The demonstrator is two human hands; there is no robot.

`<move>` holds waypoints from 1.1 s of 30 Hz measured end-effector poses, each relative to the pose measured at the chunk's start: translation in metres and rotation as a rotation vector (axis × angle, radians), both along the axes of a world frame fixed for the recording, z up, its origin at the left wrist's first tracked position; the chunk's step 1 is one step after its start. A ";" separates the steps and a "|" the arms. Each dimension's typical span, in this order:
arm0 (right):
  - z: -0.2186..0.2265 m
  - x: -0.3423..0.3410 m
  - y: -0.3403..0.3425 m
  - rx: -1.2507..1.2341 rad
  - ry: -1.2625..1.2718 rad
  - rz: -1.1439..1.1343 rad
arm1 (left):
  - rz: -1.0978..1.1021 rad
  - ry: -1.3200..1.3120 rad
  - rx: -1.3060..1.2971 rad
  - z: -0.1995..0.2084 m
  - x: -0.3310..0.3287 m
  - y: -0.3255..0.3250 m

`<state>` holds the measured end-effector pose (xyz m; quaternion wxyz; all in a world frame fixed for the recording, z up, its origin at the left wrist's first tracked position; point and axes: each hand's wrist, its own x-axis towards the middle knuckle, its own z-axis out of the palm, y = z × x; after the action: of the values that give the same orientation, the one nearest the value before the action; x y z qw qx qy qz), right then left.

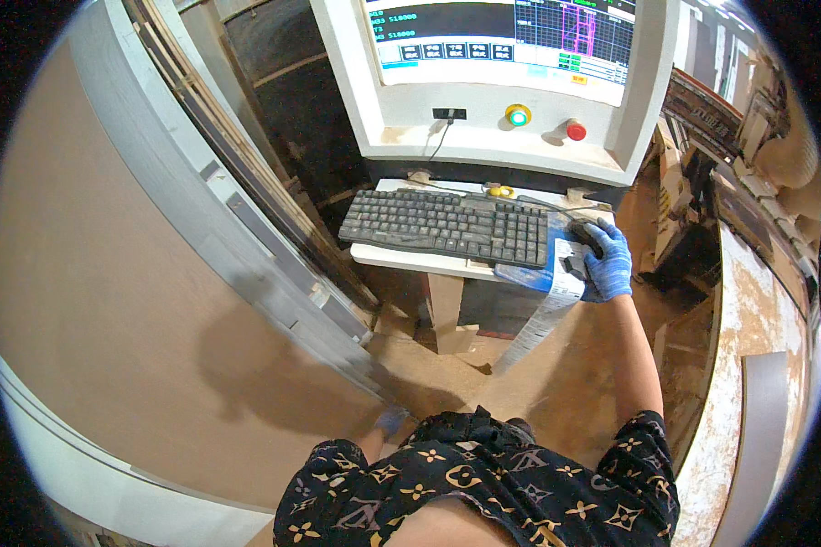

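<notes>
My right hand (611, 264), in a blue knit glove, rests over a dark computer mouse (585, 235) with its fingers curved round it. The mouse sits at the right end of a small white shelf (392, 258). Left of it lies a dusty black keyboard (447, 224). A printed paper strip (540, 319) hangs off the shelf's front edge beside my right hand, with a small black piece (575, 267) on it. My left hand (392, 421), also gloved, is low by my body near the edge of a large board; its fingers are too unclear to read.
Above the shelf stands a white console (483, 137) with a lit screen (502, 41), a green-lit button (518, 116), a red button (576, 130) and a plugged-in cable (442, 137). A large brown panel (128, 273) fills the left. A dusty bench (748, 310) runs along the right.
</notes>
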<state>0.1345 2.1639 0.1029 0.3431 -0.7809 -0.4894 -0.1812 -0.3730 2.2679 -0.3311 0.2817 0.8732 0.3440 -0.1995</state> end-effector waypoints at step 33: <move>-0.007 0.003 0.000 0.068 -0.034 0.016 | 0.256 -0.327 -0.390 0.006 0.001 -0.039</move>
<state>0.1375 2.1639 0.0962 0.3626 -0.7618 -0.4949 -0.2080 -0.3722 2.2288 -0.3250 0.5191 0.7726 0.3566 -0.0810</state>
